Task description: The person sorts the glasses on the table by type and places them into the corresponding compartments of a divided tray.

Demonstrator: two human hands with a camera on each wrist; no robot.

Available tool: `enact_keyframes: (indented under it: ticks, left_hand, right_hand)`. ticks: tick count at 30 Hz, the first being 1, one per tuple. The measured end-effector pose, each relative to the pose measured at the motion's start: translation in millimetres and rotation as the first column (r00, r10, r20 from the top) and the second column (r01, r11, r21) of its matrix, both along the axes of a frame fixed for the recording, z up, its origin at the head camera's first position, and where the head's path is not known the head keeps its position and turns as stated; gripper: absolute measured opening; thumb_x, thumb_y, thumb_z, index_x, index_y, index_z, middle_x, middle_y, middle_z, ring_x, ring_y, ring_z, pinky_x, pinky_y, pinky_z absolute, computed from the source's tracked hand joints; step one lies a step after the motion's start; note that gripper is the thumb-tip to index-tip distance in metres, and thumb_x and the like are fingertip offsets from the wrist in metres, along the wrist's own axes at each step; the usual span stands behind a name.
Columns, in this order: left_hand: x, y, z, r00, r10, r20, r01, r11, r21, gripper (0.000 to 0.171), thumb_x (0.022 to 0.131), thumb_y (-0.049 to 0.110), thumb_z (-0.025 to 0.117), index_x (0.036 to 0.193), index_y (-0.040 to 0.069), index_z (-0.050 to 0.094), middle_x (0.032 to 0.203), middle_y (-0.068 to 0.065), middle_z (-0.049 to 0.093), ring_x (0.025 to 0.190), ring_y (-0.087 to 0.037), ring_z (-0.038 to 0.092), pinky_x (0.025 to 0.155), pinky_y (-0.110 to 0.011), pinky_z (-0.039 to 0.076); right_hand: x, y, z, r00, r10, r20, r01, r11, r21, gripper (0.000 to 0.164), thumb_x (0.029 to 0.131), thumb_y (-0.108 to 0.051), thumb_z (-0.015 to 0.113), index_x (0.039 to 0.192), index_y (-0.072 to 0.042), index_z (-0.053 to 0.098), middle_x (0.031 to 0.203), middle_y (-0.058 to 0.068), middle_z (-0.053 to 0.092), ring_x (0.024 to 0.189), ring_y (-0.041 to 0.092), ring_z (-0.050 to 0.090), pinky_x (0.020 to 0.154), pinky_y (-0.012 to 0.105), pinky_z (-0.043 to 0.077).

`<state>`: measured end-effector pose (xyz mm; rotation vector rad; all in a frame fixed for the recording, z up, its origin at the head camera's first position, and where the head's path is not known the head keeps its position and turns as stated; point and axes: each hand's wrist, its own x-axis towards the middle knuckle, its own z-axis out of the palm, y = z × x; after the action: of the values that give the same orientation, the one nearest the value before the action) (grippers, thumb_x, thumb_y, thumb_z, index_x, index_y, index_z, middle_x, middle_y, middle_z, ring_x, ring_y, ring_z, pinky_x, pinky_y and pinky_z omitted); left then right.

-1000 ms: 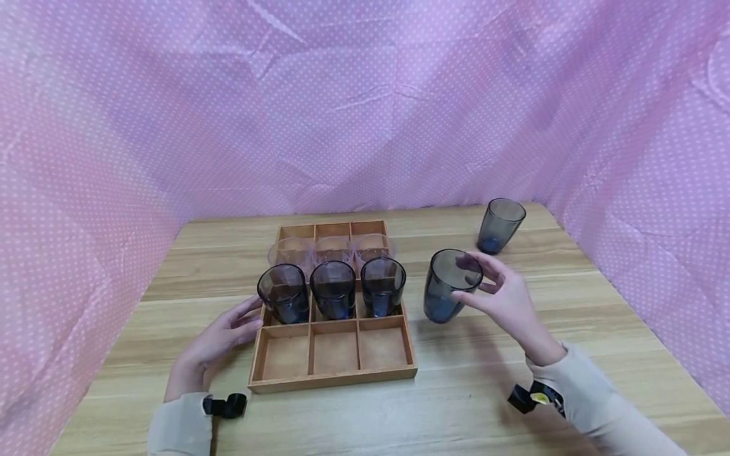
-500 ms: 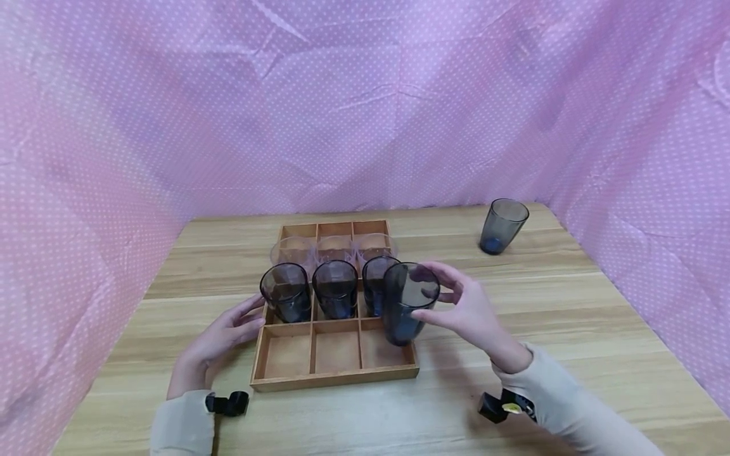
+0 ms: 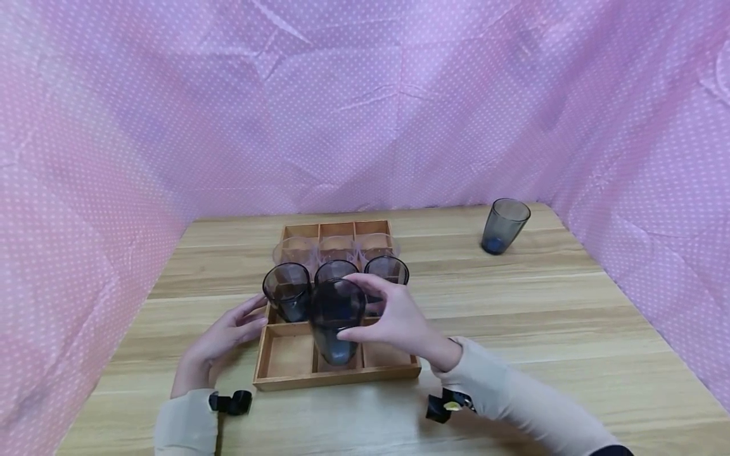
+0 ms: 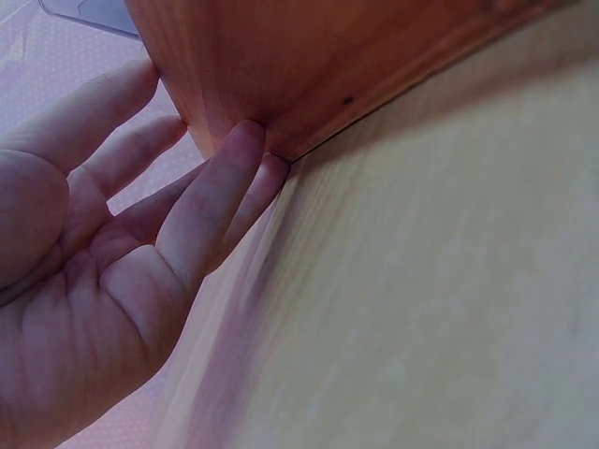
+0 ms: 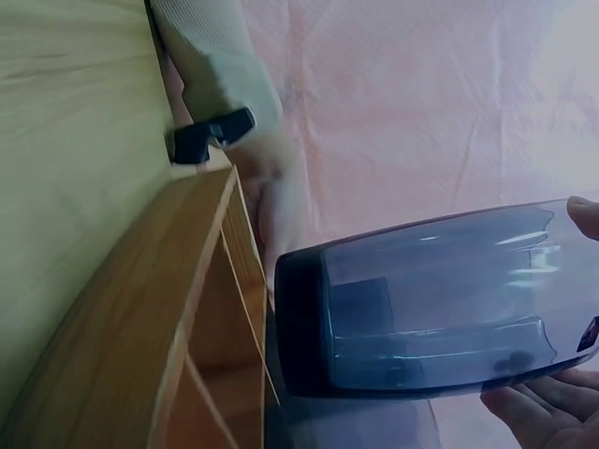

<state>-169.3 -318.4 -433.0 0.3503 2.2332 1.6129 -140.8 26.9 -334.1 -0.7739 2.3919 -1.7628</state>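
Observation:
My right hand [image 3: 393, 320] grips a smoky dark drinking glass [image 3: 335, 345] near its rim, thumb on one side and fingers on the other. The glass hangs over the front middle compartment of a divided wooden tray [image 3: 296, 381]; in the right wrist view its thick base points toward the tray. Behind it, three more dark glasses stand in a row of compartments: the left glass [image 3: 287, 294], the partly hidden middle glass [image 3: 335, 268] and the right glass [image 3: 393, 267]. The fingertips of my left hand [image 3: 225, 332] touch the tray's left outer wall [image 4: 271, 70], fingers fairly straight.
Three clear cups, among them the middle cup [image 3: 336, 247], stand in the tray behind the dark glasses. Another dark glass [image 3: 504, 228] is at the back right of the wooden table [image 3: 513, 329]. Pink dotted cloth [image 3: 365, 126] surrounds the table's back and sides.
My right hand has carried the dark glass leftward from the table right of the tray to over the front middle compartment. The left hand has stayed against the tray.

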Motion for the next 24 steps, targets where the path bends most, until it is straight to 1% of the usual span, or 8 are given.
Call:
enact_keyframes:
  ticks: [3,8,10,12,14,17,19,24]
  left_hand:
    - [0.6,1,-0.6,1.0,0.001,0.007,-0.001,1.0,-0.004,0.069,0.1,0.018,0.053,0.154,-0.001,0.014,0.157,-0.032,0.015,0.134,-0.026,0.04,0.095,-0.016,0.047]
    - [0.0,1,-1.1,1.0,-0.003,0.016,0.002,1.0,0.027,0.07,0.1,0.019,0.053,0.153,-0.003,0.013,0.156,-0.033,0.014,0.119,0.007,0.048,0.093,-0.014,0.047]
    - [-0.6,1,-1.3,1.0,-0.009,0.001,0.009,0.999,0.046,0.069,0.1,0.017,0.053,0.152,-0.005,0.013,0.156,-0.033,0.017,0.112,0.016,0.047,0.092,-0.013,0.047]
    - [-1.2,1,-1.9,1.0,-0.014,-0.026,0.016,0.998,0.053,0.068,0.099,0.015,0.054,0.152,-0.005,0.016,0.154,-0.019,0.032,0.111,0.016,0.048,0.091,-0.013,0.047]
    - [-1.8,1,-2.6,0.998,-0.024,-0.053,0.027,0.998,0.054,0.065,0.099,0.015,0.055,0.151,-0.004,0.021,0.147,0.003,0.045,0.112,0.015,0.049,0.09,-0.012,0.046]
    - [-2.2,0,-3.4,0.997,-0.034,-0.069,0.038,0.998,0.057,0.062,0.098,0.017,0.056,0.151,0.002,0.028,0.128,0.029,0.049,0.113,0.012,0.049,0.09,-0.013,0.046]
    - [-1.8,0,-3.2,0.997,-0.037,-0.064,0.041,0.997,0.06,0.061,0.098,0.017,0.056,0.151,0.004,0.029,0.129,0.027,0.05,0.114,0.011,0.049,0.09,-0.013,0.047]
    - [0.7,-1,-2.1,0.999,-0.013,-0.041,0.014,0.999,0.038,0.066,0.098,0.02,0.056,0.153,0.002,0.022,0.144,0.0,0.042,0.113,0.011,0.05,0.09,-0.014,0.048]
  right_hand:
    - [0.3,-15,-1.3,0.999,0.028,0.034,-0.028,1.0,0.006,0.071,0.068,-0.014,0.088,0.132,-0.014,0.057,0.124,0.002,0.066,0.112,0.015,0.062,0.089,0.022,0.054]
    - [-0.8,-38,-2.8,0.995,0.06,0.084,-0.058,0.998,-0.028,0.072,0.068,-0.013,0.088,0.133,-0.013,0.056,0.123,0.002,0.066,0.111,0.013,0.063,0.089,0.019,0.054]
    - [-1.6,-46,-3.3,0.994,0.067,0.09,-0.064,0.997,-0.036,0.072,0.068,-0.013,0.088,0.133,-0.015,0.056,0.123,0.001,0.066,0.109,0.012,0.064,0.088,0.018,0.054]
    - [-2.3,-54,-4.3,0.993,0.074,0.093,-0.07,0.997,-0.041,0.071,0.068,-0.014,0.088,0.132,-0.016,0.057,0.122,0.0,0.066,0.108,0.011,0.065,0.086,0.017,0.054]
    - [-3.3,-60,-6.1,0.991,0.085,0.099,-0.08,0.995,-0.058,0.071,0.068,-0.013,0.088,0.132,-0.015,0.056,0.123,0.001,0.066,0.109,0.01,0.064,0.087,0.017,0.054]
    - [-4.3,-68,-9.7,0.99,0.097,0.106,-0.09,0.993,-0.077,0.07,0.068,-0.011,0.088,0.131,-0.012,0.056,0.125,0.002,0.065,0.111,0.009,0.063,0.089,0.016,0.053]
    - [-4.6,-71,-12.8,0.988,0.103,0.117,-0.093,0.992,-0.088,0.071,0.069,-0.01,0.087,0.132,-0.011,0.056,0.126,0.002,0.064,0.112,0.009,0.062,0.091,0.015,0.052]
    - [-4.6,-72,-21.1,0.988,0.108,0.11,-0.103,0.993,-0.056,0.073,0.069,-0.012,0.087,0.134,-0.012,0.054,0.128,0.002,0.064,0.112,0.008,0.063,0.09,0.014,0.051]
